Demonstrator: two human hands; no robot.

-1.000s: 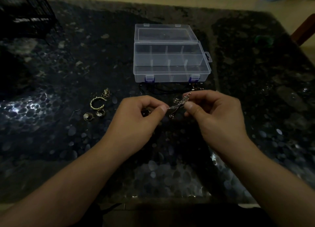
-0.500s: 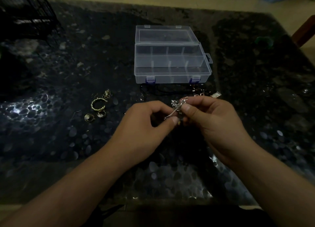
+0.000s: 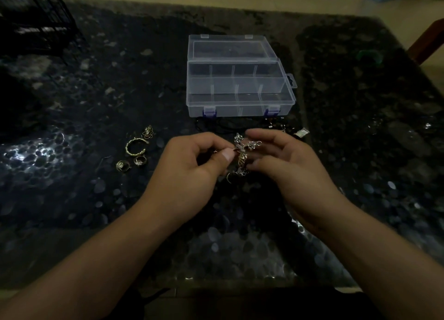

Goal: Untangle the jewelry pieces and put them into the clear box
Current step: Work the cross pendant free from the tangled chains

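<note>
A tangled clump of silver and gold jewelry (image 3: 242, 151) hangs between my two hands above the dark table. My left hand (image 3: 189, 168) pinches it between thumb and forefinger from the left. My right hand (image 3: 286, 166) curls round its right side, fingers above and thumb below. The clear box (image 3: 240, 103) stands open just beyond, its lid folded back and its compartments bare. To the left lie a gold open bangle (image 3: 135, 146), two small gold rings (image 3: 129, 163) and a small gold chain piece (image 3: 147, 132).
The table top (image 3: 72, 199) is dark glass with a pebble pattern. A black wire rack (image 3: 40, 24) stands at the far left corner. A dark cord (image 3: 225, 125) and small silver bits (image 3: 301, 133) lie in front of the box. A green object (image 3: 367, 55) sits far right.
My hands have shifted on the tangle: the pieces now hang more upright, my right fingers have opened out over the top, and a loop dangles below.
</note>
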